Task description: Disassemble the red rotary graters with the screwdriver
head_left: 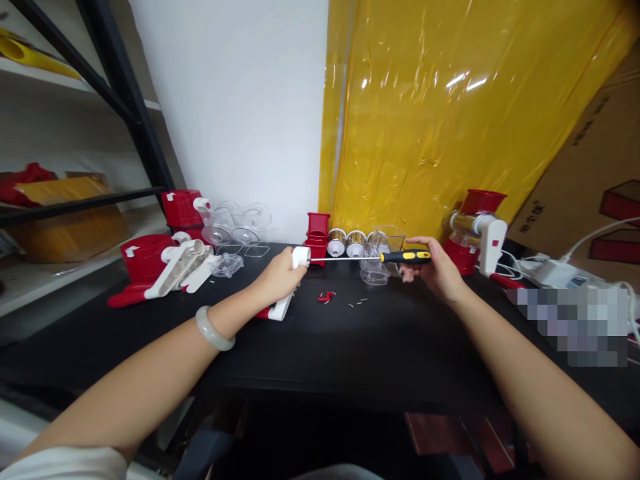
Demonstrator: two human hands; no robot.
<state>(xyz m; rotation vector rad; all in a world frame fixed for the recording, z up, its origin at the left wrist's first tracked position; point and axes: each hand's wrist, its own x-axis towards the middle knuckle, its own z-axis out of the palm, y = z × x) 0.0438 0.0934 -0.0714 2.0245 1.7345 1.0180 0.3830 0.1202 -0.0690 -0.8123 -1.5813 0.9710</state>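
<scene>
My left hand (276,277) grips a white crank handle (283,307) with a red end, its round hub facing right; the palm hides much of it. In my right hand (443,272) is a screwdriver (406,257) with a black and yellow grip, held level. Its long shaft points left, and the tip meets the hub or sits just inside it. On the black table below lie small red pieces (327,296) and several loose screws (359,303). Behind the shaft stand red plastic parts (317,233), metal grater drums (356,243) and clear plastic parts (375,272).
At the left are red grater bodies (145,260), white crank handles (176,268) and clear covers (245,227). An assembled red and white grater (475,230) stands at the right, near white cables and a charger (553,273). A yellow-wrapped panel (425,113) rises behind the black table (370,360).
</scene>
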